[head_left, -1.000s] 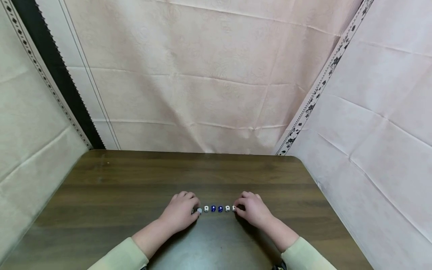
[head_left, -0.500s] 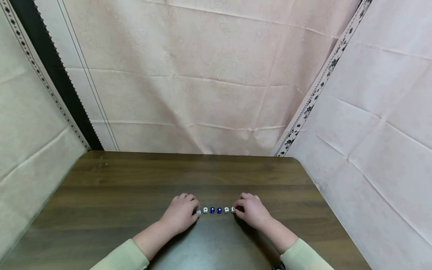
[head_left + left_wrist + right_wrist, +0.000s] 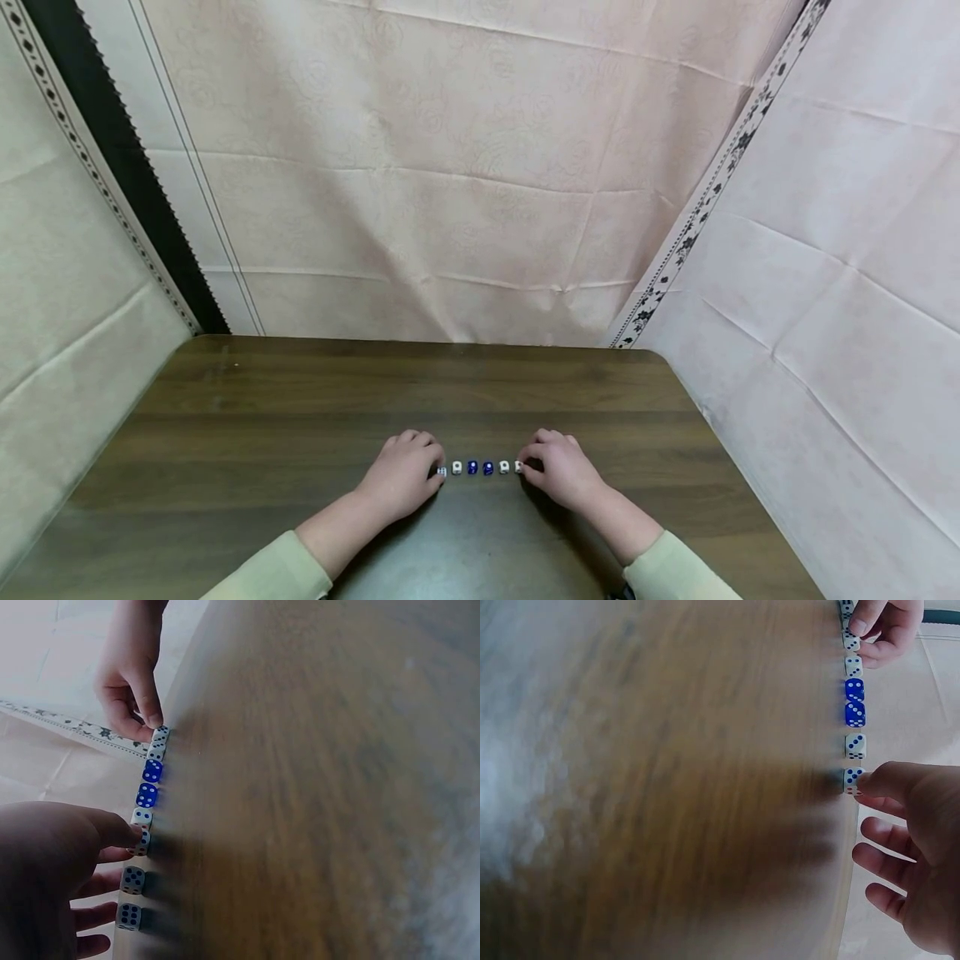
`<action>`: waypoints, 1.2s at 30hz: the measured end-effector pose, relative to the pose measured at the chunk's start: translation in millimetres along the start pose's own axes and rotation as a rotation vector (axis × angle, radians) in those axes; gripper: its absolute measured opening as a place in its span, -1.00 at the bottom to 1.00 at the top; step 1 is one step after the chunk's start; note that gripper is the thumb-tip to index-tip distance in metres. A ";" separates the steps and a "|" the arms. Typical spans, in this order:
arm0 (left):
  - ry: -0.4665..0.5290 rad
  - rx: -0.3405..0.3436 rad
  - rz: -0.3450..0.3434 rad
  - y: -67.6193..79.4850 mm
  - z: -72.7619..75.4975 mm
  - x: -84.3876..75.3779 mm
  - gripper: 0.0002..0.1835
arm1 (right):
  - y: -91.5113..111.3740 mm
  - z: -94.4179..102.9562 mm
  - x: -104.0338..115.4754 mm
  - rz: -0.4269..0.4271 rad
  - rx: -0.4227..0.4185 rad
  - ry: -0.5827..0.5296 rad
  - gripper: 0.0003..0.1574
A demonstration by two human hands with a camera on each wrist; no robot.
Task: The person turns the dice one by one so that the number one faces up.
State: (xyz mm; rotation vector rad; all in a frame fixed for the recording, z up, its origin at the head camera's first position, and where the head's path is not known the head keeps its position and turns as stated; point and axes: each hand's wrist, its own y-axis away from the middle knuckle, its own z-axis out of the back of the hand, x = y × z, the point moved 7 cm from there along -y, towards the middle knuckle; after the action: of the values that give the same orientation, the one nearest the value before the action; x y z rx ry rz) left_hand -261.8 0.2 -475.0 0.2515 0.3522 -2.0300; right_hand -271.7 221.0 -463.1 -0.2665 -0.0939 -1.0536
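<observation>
A row of small dice crosses the wooden table. Two blue dice, the left one (image 3: 472, 468) and the right one (image 3: 488, 468), lie in the middle, with white dice on both sides. My left hand (image 3: 405, 473) pinches a white die (image 3: 139, 842) between thumb and forefinger. Under its other fingers stand two more white dice, a nearer one (image 3: 133, 880) and an outer one (image 3: 129, 916), hidden by the hand in the head view. At the row's right end my right hand (image 3: 562, 468) pinches a white die (image 3: 853, 781). Beside that one sits another white die (image 3: 504, 467).
The brown wooden table (image 3: 337, 383) has rounded far corners. Pale cloth (image 3: 450, 208) hangs behind it, and more white cloth (image 3: 825, 250) hangs along the right side. A black strip (image 3: 142, 183) runs down at the left.
The head view has shifted very slightly. Both hands keep their pinch at the two sides of the row, and the dice show no clear movement.
</observation>
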 end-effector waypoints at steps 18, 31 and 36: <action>-0.004 -0.019 0.044 -5.1 1.2 3.2 -0.89 | 0.4 -1.6 -0.1 0.009 0.005 0.008 -0.90; 0.005 -0.038 0.057 -8.7 4.1 6.0 -0.88 | -0.3 -1.8 -1.3 0.005 0.008 0.007 -0.88; 0.018 -0.029 0.051 -9.4 2.6 5.8 -0.92 | 0.6 -1.4 -1.7 0.006 0.006 0.007 -0.90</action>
State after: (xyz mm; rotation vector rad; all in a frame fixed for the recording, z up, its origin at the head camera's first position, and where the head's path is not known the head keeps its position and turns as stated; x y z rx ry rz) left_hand -272.9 -1.4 -473.2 0.2587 0.3826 -1.9723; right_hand -272.1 222.3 -464.9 -0.2576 -0.0900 -1.0476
